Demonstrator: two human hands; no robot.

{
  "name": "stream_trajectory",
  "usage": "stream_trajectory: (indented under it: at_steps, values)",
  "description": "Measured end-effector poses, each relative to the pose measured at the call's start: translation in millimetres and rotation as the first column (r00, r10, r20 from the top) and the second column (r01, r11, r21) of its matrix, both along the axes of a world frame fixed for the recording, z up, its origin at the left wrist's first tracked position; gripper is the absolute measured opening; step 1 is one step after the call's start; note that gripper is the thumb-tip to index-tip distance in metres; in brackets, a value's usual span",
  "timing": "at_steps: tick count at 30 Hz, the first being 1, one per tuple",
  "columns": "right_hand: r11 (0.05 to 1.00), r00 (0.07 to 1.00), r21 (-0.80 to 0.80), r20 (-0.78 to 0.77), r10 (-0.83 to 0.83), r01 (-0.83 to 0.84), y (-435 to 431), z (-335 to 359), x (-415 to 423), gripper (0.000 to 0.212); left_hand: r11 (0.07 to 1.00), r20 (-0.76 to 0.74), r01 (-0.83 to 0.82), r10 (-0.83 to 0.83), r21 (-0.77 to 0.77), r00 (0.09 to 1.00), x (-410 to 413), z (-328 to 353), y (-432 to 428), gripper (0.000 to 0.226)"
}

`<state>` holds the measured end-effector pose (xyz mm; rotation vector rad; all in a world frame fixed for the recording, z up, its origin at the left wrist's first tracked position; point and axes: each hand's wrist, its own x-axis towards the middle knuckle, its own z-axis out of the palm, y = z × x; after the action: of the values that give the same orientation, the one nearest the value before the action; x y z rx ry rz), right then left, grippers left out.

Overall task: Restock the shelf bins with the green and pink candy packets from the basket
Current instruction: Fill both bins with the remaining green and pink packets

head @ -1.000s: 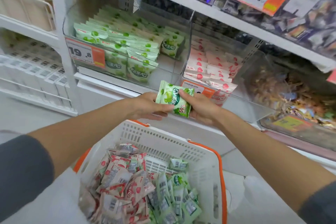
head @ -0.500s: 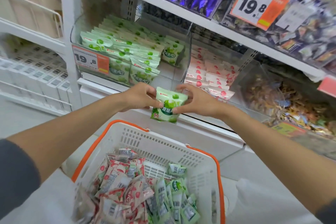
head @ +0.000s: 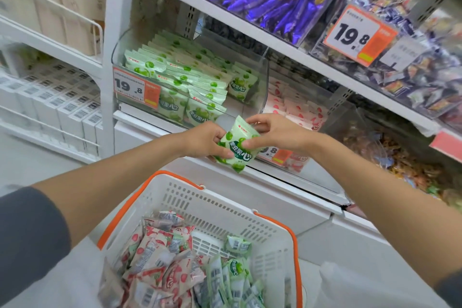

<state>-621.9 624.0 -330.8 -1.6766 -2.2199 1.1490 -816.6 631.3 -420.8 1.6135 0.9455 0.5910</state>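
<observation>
Store shelving [head: 250, 29] fills the upper frame. At centre my left hand [head: 205, 140] and right hand [head: 277, 132] pinch one green candy packet [head: 237, 147] just below the green bin [head: 264, 77], above the basket [head: 225, 205]. I'd lift it over the lip and stand it behind the front row. A second ago it lay crosswise; now it's nearly upright.

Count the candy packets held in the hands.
1: a green packet, gripped by the left hand and right hand together, in front of the shelf bins. Another could be hidden behind it.
</observation>
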Motion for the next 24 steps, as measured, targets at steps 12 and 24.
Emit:
stream_trajectory:
  at_steps: [12,24]
  values:
    - [0.859,0.976,0.51,0.172,-0.135,0.029,92.2,46.3,-13.5,0.021,0.625,-0.041,-0.443,0.605,0.642,0.795,-34.0,53.9,81.7,0.031]
    - [0.868,0.684,0.486,0.668,-0.293,-0.103,190.5,20.7,-36.2,0.05,0.797,-0.735,0.242,0.331,0.553,0.592,-15.4,23.2,205.0,0.061]
